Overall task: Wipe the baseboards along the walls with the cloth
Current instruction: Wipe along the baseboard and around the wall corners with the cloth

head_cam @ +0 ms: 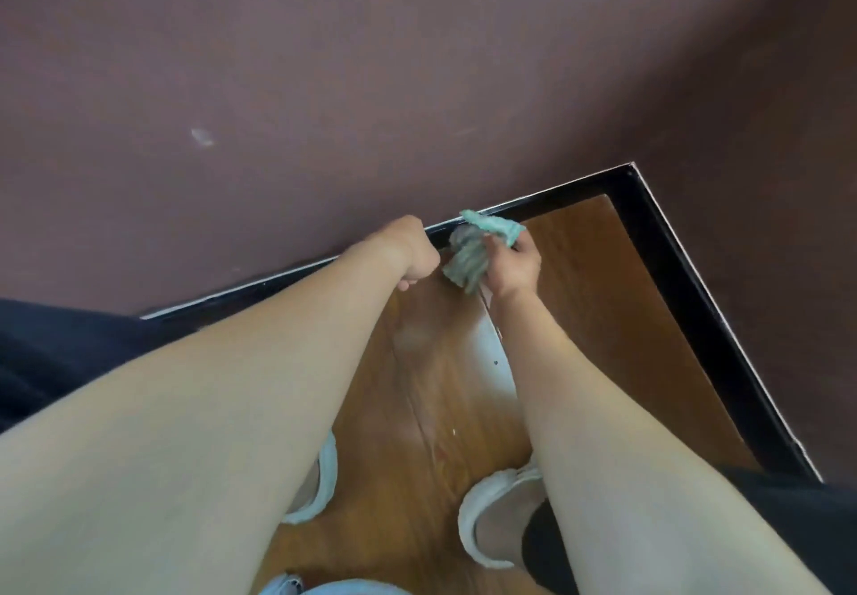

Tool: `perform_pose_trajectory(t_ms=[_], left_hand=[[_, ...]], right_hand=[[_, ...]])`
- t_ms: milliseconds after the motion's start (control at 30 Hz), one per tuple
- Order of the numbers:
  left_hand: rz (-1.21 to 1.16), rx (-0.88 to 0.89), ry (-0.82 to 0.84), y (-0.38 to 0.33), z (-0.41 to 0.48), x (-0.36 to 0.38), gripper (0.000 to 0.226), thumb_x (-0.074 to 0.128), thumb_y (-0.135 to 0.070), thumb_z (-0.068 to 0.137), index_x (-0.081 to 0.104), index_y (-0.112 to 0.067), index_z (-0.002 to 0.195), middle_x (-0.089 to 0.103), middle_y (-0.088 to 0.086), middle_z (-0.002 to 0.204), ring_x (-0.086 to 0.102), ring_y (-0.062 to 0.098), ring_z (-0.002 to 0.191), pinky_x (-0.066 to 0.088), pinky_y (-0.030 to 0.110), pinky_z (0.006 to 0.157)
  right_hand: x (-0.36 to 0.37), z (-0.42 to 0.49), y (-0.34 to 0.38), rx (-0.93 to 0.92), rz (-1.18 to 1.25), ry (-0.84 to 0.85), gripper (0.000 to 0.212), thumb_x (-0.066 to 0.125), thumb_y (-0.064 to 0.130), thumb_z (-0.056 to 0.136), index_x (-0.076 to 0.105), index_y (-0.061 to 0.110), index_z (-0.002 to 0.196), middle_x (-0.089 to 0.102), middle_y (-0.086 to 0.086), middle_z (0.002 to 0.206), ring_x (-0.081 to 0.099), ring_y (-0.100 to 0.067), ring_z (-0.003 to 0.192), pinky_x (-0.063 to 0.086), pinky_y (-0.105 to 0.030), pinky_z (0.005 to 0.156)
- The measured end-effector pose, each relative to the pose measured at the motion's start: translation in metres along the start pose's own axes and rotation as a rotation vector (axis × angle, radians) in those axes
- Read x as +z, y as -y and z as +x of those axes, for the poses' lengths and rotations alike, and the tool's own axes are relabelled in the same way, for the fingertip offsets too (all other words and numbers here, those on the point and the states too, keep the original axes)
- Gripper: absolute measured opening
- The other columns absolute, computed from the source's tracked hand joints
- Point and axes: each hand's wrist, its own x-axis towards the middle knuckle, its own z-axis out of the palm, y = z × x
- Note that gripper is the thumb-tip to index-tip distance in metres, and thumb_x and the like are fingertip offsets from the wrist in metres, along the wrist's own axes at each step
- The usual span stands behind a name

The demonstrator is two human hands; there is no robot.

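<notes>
From my feed I count two hands, one cloth and two runs of black baseboard [556,202] meeting in a corner right of centre in the upper half. The right hand [512,270] has its fingers closed round the bunched green cloth [473,253], which sits at the middle of the frame, its upper end touching the baseboard's top edge. The left hand [412,251] is curled just left of the cloth, against the same run; its fingers are tucked under (I cannot tell if they grip anything). Forearms hide much of the wooden floor [603,293] and part of two pale slippers [487,515] at the bottom. A pale strip [491,348] beneath the right wrist is hard to identify. Bare floor lies open rightwards towards the corner.
</notes>
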Motion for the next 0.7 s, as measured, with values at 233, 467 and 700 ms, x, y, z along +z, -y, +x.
perform_pose_trajectory(t_ms=[233,467,700], left_hand=[[0.093,-0.080,0.107,0.029,0.021,0.003,0.028,0.048,-0.017,0.081,0.071,-0.004,0.091,0.076,0.009,0.072,0.075,0.029,0.076,0.062,0.043,0.081],[0.047,-0.079,0.047,0.026,0.026,-0.004,0.026,0.043,-0.009,0.083,0.066,-0.002,0.093,0.076,0.014,0.076,0.074,0.030,0.075,0.062,0.046,0.082],[-0.105,0.067,0.022,0.029,0.030,-0.004,0.027,0.048,-0.017,0.094,0.071,-0.003,0.099,0.077,0.012,0.090,0.074,0.032,0.089,0.059,0.043,0.090]], right_hand=[[0.035,0.040,0.008,0.087,0.005,-0.032,0.021,0.065,0.005,0.087,0.052,0.020,0.081,0.065,-0.012,0.091,0.063,-0.029,0.082,0.056,-0.043,0.084],[0.065,0.007,-0.006,0.045,-0.269,0.259,0.020,0.068,0.000,0.086,0.055,0.014,0.080,0.067,-0.006,0.084,0.062,-0.019,0.073,0.053,-0.019,0.066],[0.046,0.031,0.008,0.000,-0.251,0.000,0.015,0.065,-0.001,0.085,0.060,0.013,0.084,0.064,0.001,0.086,0.065,-0.024,0.090,0.053,-0.033,0.092]])
